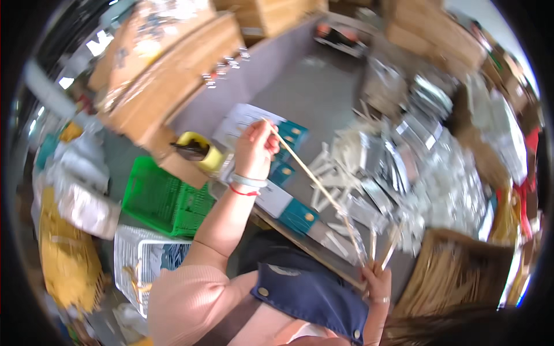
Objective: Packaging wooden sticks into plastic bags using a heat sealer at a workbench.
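My left hand (259,140) grips the upper end of a long, thin, pale stick (309,174), above several white-and-teal cards (298,214) on the table. The stick slants down to the right; clear plastic seems to cover its lower part. My right hand (375,277) closes around its lower end, near the table's front edge. Two more pale sticks (391,247) jut up from the same hand; blur hides their detail. Beyond the right hand lie loose white strips (322,177) and a heap of clear plastic packets (450,186).
At left are a green plastic basket (149,199), a white basket (130,242) and a yellow tape roll (212,158). Cardboard boxes (173,86) line the table's far left side. An open carton of sticks (437,277) stands at lower right.
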`<state>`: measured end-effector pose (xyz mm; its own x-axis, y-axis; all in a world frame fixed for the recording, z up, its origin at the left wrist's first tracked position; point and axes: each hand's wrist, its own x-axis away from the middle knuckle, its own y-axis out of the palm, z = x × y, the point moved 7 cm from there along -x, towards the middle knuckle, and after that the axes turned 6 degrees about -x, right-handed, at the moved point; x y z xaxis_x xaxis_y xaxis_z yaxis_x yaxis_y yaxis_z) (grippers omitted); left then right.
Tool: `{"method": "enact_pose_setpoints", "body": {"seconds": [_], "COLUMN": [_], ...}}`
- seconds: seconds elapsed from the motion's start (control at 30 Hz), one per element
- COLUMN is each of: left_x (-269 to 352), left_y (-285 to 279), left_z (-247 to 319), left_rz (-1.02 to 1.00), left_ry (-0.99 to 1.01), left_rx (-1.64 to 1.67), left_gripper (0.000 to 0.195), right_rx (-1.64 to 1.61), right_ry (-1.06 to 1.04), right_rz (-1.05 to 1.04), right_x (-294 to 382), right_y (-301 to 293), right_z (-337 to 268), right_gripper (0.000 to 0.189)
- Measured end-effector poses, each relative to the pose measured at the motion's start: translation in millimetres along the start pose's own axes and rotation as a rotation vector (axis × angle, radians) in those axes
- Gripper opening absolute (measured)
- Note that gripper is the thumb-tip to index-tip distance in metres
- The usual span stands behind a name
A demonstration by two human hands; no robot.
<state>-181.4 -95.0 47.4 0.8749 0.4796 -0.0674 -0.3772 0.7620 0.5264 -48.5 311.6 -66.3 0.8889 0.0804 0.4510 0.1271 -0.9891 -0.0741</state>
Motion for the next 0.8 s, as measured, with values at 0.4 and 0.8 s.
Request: {"method": "enact_pose_setpoints", "body": {"seconds": [0.4,0.8], "left_x": [124.2,88.5], "left_y": [-44.3,-101.7], "left_z": [346.4,329.5], "left_rz": [0.272,0.461], "left_ry": [1.673,1.516], "left_rx": [-1.070,-1.354], "left_gripper": [0.016,0.013], "right_rx": [-0.242,0.023], "right_ry": [-0.043,-0.018], "right_rz": [0.187,0.073], "right_x": [-34.6,-47.0], "right_y": [-15.7,-4.4], "right_z": [42.2,52.7], "right_gripper": [0.009,0.021]}}
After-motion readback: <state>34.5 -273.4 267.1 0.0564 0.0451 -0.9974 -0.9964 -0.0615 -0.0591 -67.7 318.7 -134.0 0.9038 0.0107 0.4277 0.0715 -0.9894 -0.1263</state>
